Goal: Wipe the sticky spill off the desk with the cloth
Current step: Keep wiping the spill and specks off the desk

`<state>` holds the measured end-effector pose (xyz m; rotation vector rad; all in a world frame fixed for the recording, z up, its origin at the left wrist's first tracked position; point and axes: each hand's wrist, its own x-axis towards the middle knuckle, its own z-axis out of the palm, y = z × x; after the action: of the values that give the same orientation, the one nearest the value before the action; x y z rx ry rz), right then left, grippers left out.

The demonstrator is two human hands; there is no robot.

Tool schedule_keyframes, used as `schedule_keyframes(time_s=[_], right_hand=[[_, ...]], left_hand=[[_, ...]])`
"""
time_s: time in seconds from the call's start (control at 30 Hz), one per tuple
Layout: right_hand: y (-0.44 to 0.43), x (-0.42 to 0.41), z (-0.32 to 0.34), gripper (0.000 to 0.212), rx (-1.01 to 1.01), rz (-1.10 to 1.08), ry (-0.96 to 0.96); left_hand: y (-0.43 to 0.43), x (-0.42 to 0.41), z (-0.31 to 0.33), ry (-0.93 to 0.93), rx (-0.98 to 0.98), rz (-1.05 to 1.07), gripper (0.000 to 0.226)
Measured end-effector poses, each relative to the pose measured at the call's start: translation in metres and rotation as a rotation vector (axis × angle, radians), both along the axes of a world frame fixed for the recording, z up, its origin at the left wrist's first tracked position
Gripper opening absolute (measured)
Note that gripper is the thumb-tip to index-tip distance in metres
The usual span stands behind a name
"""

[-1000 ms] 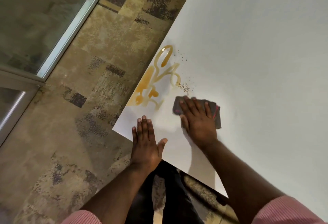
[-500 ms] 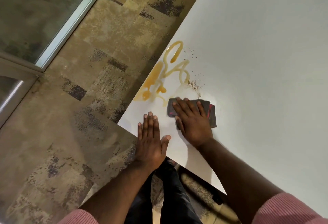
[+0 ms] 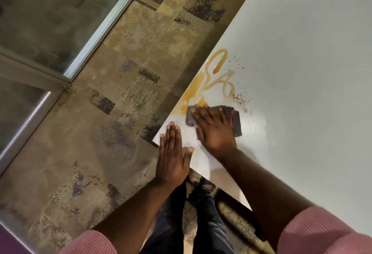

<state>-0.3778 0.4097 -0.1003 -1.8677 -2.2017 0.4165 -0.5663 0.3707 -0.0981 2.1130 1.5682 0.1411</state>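
An amber sticky spill [image 3: 209, 80] loops across the white desk [image 3: 302, 72] near its left edge, with dark crumbs [image 3: 240, 98] scattered to its right. A dark grey cloth with a red stripe [image 3: 234, 120] lies flat just below the spill, its upper left corner touching the lowest amber patch. My right hand [image 3: 213, 131] presses flat on the cloth, fingers spread. Flat on the desk's near corner lies my left hand [image 3: 173, 155], fingers together, holding nothing.
The desk's left edge and near corner [image 3: 156, 140] drop to a patterned carpet [image 3: 112, 112]. A glass partition with a metal frame [image 3: 96, 32] stands at the far left. My legs [image 3: 193, 213] are below the desk's near edge.
My right hand has slid the cloth up and left, from clear of the spill to touching its lower end. The left hand stays flat on the corner.
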Motion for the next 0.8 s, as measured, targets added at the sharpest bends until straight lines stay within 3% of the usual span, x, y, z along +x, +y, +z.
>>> schedule_keyframes(time_s=[0.13,0.3,0.57,0.67,0.8], right_hand=[[0.018,-0.020,0.001,0.053,-0.040,-0.094,0.001],[-0.029,-0.044,0.001,0.055,-0.056,0.086,-0.013],[0.032,-0.053,0.006,0.056,-0.051,0.055,0.085],[0.000,-0.020,0.007,0.059,0.049,-0.087,0.079],[-0.057,0.031,-0.003,0.064,-0.054,-0.299,0.009]], left_hand=[[0.014,-0.012,0.004,0.025,0.017,0.055,0.079],[0.021,-0.026,0.008,0.041,-0.002,0.080,0.082],[0.035,-0.028,0.009,0.045,0.036,0.096,0.078],[0.050,-0.013,0.011,0.071,0.095,0.014,0.075],[0.070,0.024,0.006,0.073,0.187,-0.194,0.070]])
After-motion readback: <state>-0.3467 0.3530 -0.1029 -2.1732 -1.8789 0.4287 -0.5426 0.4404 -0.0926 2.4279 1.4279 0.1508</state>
